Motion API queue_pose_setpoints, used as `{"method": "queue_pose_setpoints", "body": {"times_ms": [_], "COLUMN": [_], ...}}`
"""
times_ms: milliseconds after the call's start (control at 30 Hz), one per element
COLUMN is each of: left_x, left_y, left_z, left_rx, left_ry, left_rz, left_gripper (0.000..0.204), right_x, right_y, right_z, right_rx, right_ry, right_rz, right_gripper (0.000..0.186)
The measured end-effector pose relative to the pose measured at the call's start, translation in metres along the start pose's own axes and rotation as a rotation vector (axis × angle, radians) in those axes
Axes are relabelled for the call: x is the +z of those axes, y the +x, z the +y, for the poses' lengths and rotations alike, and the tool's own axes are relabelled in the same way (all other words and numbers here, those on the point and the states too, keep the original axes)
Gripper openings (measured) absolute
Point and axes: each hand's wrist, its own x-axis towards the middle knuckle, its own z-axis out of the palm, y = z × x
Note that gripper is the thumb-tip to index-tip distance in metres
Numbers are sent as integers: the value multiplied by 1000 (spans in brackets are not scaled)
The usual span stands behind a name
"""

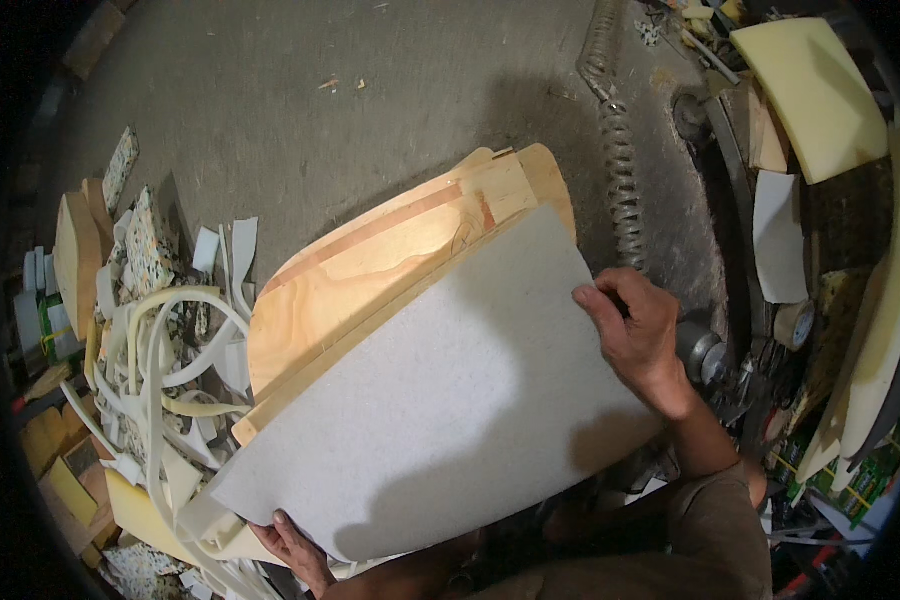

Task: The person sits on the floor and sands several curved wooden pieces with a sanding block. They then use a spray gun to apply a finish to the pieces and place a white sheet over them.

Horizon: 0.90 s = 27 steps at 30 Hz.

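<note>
A large light-grey sheet of felt-like padding (pixel 450 380) slants across the middle, over a curved plywood frame (pixel 360 255). My right hand (pixel 635 325) pinches the sheet's right edge between thumb and fingers. At the lower left, my left hand (pixel 292 550) grips the near edge, its thumb on top and its other fingers partly hidden underneath. Beyond the sheet, the frame's rounded far side and a straight wooden rail show. The sheet covers the rest of the frame.
Foam and white offcut strips (pixel 160 350) heap up at the left. A coiled air hose (pixel 622 180) runs down on the right. Past it are a yellow foam pad (pixel 815 95), a tape roll (pixel 794 325) and scraps. Concrete floor (pixel 370 120) lies beyond the frame.
</note>
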Motion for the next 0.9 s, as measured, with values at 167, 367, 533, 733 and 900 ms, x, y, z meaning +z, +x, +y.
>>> {"method": "queue_pose_setpoints", "body": {"times_ms": [167, 367, 533, 733, 900], "left_x": [2, 2, 0, 2, 6], "left_y": [0, 2, 13, 18, 20], "left_z": [-1, -8, -7, -8, -11], "left_rx": [-23, 13, 35, 55, 26], "left_ry": [56, 34, 71, 35, 57], "left_rz": [-32, 17, 12, 0, 45], "left_gripper": [56, 63, 66, 62, 62], "right_x": [-5, -1, 6, 9, 11], "right_y": [-2, -3, 2, 5, 6], "right_z": [1, 3, 6, 8, 8], "right_rx": [-9, 8, -13, 5, 13], "right_ry": [-36, -26, -28, -50, -35], "right_rz": [-17, -8, -10, -36, -30], "right_gripper": [15, 16, 17, 18, 18]}}
